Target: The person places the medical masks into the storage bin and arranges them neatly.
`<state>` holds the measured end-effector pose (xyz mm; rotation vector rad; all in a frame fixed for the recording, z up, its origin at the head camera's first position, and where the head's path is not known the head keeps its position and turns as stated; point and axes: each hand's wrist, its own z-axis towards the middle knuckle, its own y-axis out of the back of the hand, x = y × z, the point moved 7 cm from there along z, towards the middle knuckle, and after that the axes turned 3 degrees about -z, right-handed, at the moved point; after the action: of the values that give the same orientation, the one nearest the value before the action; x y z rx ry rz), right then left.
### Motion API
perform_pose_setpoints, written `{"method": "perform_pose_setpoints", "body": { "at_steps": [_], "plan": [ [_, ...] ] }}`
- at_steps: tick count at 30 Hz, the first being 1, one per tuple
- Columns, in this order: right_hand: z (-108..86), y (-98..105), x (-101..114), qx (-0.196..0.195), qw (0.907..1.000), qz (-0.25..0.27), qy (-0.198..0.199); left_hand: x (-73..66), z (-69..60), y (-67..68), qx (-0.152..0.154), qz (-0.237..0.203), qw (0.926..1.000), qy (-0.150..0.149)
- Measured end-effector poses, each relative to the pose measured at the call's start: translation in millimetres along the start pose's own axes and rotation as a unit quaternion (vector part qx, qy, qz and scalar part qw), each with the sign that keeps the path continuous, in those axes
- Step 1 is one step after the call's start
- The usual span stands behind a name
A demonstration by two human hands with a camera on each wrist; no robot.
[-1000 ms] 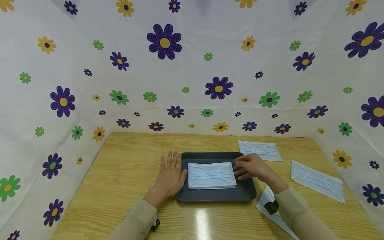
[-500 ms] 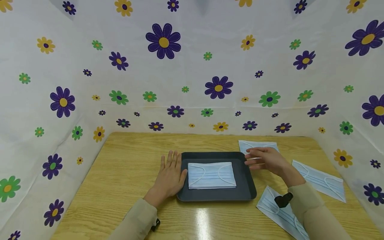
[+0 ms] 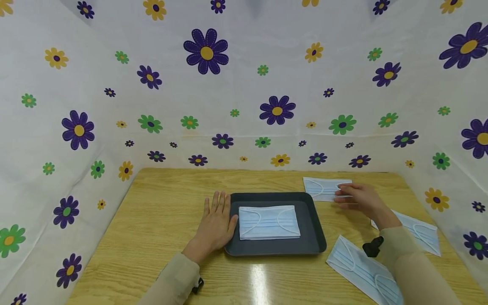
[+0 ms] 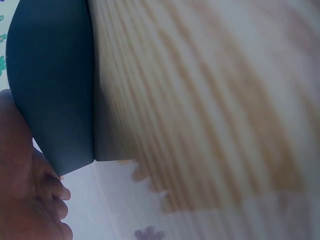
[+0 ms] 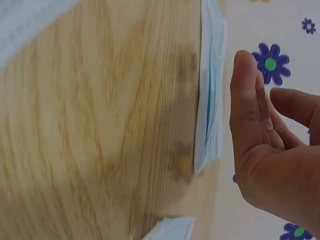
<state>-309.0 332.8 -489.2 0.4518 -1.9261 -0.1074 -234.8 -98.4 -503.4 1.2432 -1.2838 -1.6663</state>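
A dark grey tray (image 3: 274,249) lies on the table with a small stack of blue face masks (image 3: 269,222) in it. Along the tray's left wall lies my left hand (image 3: 214,226), fingers straight, thumb at the rim. The left wrist view shows the tray's side (image 4: 52,90) close to that hand. My right hand (image 3: 362,201) hovers right of the tray with nothing in it. Its fingers cover the right end of the back mask (image 3: 325,189). In the right wrist view the fingers (image 5: 245,100) stand apart from the mask (image 5: 210,95) on the table.
Two more masks lie to the right: a near one (image 3: 354,267) slanting by the front and a farther one (image 3: 419,233), partly behind my right wrist. Flower-printed white cloth (image 3: 244,84) encloses the wooden table (image 3: 160,212) at the back and sides.
My right hand has left the mask stack in the tray and moved right, over to the back mask. My left hand has kept its place.
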Motion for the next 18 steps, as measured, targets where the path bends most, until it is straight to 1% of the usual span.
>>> {"method": "perform_pose_setpoints", "body": {
  "at_steps": [4, 9, 11, 18],
  "plan": [
    [3.3, 16, -7, -0.026, 0.9995, 0.008, -0.017, -0.1, -0.7, 0.4, -0.001, 0.003, 1.0000, 0.001],
    [7.9, 31, -13, -0.045, 0.9985, 0.010, -0.029, -0.2, -0.7, -0.2, 0.005, 0.000, 1.0000, 0.003],
    [9.8, 36, -14, -0.052, 0.9980, 0.011, -0.033, -0.2, -0.6, 0.0, 0.004, 0.000, 1.0000, 0.003],
    [19.8, 48, -17, -0.073, 0.9957, 0.040, -0.042, 0.9, 0.1, -0.1, 0.002, 0.005, 1.0000, 0.004]
  ]
}}
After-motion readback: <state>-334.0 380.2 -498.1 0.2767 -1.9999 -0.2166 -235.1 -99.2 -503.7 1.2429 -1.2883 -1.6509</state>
